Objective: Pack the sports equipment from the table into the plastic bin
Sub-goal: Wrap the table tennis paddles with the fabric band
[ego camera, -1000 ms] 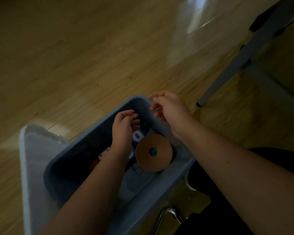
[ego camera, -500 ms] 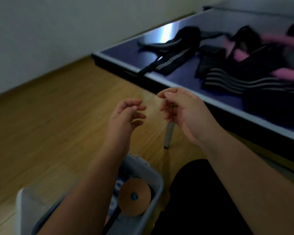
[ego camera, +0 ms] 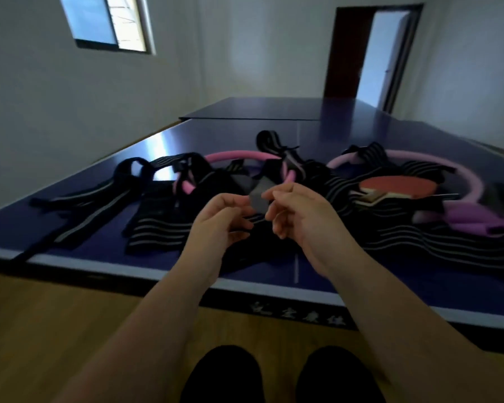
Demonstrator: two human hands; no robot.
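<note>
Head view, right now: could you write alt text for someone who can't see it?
The left hand and right hand hover, loosely curled and empty, over a blue table-tennis table strewn with black striped straps, pink foam rings and a red paddle.

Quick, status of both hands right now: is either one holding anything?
Left hand: open, fingers loosely curled, holding nothing.
Right hand: open, fingers loosely curled, nothing in its grip.

window [ego camera: 108, 23] upper left | open doorway [ego camera: 386, 56] far right | wooden floor [ego camera: 56, 330]
</note>
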